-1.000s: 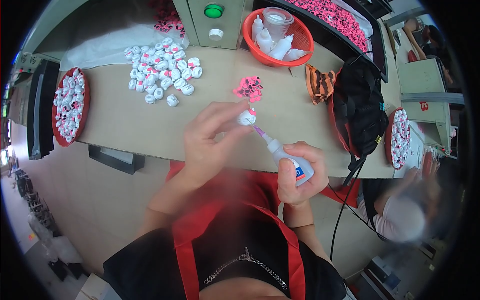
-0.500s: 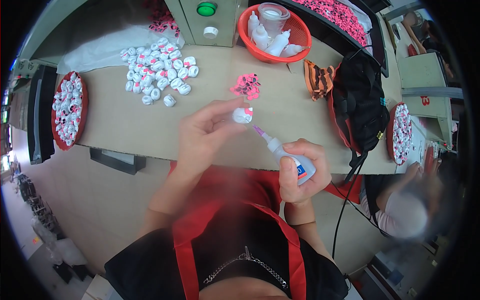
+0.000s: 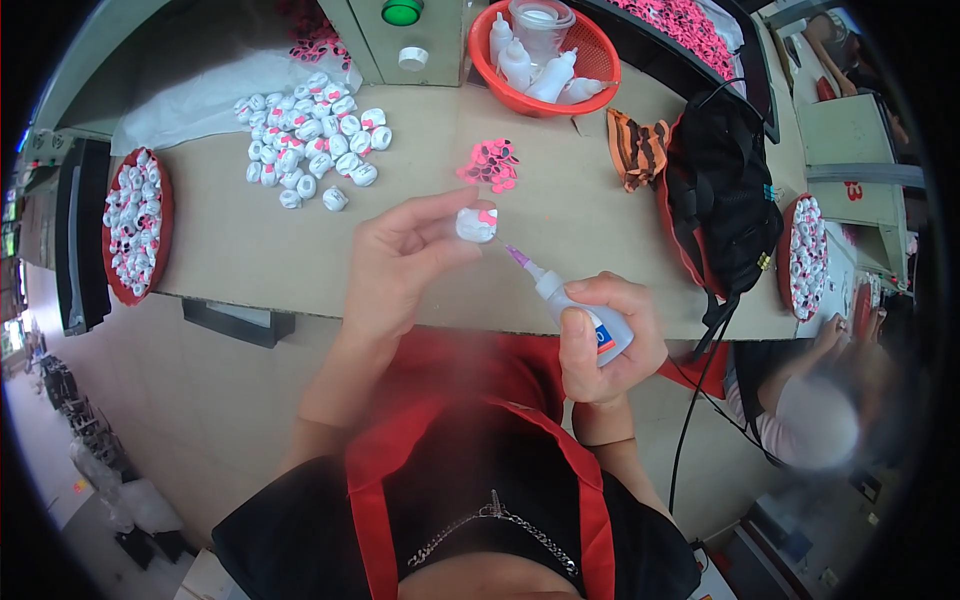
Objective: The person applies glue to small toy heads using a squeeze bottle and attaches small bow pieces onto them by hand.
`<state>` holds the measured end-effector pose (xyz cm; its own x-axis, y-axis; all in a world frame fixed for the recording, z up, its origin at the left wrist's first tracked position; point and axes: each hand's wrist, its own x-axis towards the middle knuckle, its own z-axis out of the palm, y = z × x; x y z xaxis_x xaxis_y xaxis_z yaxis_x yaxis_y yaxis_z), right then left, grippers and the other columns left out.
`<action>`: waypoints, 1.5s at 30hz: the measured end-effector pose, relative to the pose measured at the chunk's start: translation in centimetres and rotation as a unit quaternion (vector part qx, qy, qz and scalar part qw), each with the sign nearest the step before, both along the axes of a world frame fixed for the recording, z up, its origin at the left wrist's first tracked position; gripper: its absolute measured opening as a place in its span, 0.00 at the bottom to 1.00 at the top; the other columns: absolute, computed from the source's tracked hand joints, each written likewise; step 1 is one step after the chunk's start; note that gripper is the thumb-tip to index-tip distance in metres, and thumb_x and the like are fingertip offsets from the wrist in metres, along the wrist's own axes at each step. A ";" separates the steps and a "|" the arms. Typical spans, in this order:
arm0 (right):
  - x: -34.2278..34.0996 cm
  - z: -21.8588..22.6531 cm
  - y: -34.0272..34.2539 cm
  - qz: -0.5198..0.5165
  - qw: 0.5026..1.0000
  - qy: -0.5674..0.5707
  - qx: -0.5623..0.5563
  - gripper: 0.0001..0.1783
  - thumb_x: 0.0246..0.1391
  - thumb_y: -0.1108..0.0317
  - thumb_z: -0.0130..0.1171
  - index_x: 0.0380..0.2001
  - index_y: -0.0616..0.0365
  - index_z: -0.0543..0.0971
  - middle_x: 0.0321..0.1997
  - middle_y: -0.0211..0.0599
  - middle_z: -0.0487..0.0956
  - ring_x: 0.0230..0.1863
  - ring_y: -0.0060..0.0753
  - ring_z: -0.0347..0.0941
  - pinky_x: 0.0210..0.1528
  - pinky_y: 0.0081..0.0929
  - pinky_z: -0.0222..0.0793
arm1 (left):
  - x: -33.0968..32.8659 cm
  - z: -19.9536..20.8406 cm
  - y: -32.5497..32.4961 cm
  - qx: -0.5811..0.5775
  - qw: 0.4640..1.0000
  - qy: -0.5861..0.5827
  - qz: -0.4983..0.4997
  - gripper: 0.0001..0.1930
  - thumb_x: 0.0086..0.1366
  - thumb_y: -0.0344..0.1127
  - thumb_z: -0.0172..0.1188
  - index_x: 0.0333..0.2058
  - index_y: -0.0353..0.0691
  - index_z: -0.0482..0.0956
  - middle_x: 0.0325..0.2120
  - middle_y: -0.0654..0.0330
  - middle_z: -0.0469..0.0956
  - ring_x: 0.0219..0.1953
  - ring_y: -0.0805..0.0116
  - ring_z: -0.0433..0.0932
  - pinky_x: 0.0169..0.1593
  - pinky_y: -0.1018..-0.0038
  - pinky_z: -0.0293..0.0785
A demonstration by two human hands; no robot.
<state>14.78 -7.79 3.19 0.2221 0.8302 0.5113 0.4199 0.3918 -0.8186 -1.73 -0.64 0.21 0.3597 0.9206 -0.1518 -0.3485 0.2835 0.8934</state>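
Observation:
Between thumb and fingers, my left hand (image 3: 400,255) pinches a small rounded white piece with a pink patch (image 3: 476,225). My right hand (image 3: 615,335) is wrapped round a clear squeeze glue bottle (image 3: 572,300), tilted up to the left. Its fine purple-based tip (image 3: 516,255) points at the white piece, very close; whether they touch I cannot tell. Past my left hand lies a small heap of flat pink pieces (image 3: 489,165), some with dark marks. A larger cluster of similar white pieces (image 3: 315,135) spreads over the table (image 3: 250,240) at the back left.
A red basket (image 3: 545,105) at the back holds white bottles and a clear jar. Orange-and-black cloth (image 3: 635,150) and a black bag (image 3: 720,200) with a cable lie at right. Red trays of white pieces stand far left (image 3: 165,230) and far right (image 3: 785,270). Another person (image 3: 815,420) sits at right.
The white piece has turned slightly in my left fingers and shifted a little left, showing more of its side. The bottle in my right hand stays nearly still.

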 end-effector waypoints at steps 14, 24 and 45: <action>0.2 -4.9 4.6 0.017 0.907 0.340 -0.250 0.14 0.44 0.69 0.57 0.36 0.64 0.74 0.23 0.33 0.73 0.25 0.23 0.71 0.26 0.18 0.66 | -2.3 -1.6 0.6 0.002 0.998 0.023 0.062 0.20 0.51 0.17 0.57 0.46 0.27 0.70 0.38 0.53 0.75 0.40 0.70 0.75 0.42 0.76 0.73; -0.2 -7.3 8.0 -0.104 0.923 -0.306 -0.207 0.06 0.43 0.73 0.60 0.26 0.65 0.76 0.25 0.34 0.77 0.25 0.18 0.71 0.29 0.21 0.68 | -2.3 -2.0 0.1 0.010 0.996 0.042 0.075 0.18 0.52 0.18 0.57 0.45 0.27 0.71 0.38 0.54 0.75 0.38 0.72 0.75 0.42 0.77 0.72; -1.5 -2.8 3.4 0.066 0.957 0.164 -0.230 0.08 0.42 0.80 0.61 0.29 0.64 0.76 0.27 0.27 0.74 0.28 0.13 0.67 0.30 0.12 0.63 | -0.1 -1.7 -0.6 0.096 0.995 -0.002 0.014 0.15 0.54 0.17 0.54 0.42 0.27 0.73 0.44 0.52 0.70 0.43 0.67 0.73 0.45 0.76 0.72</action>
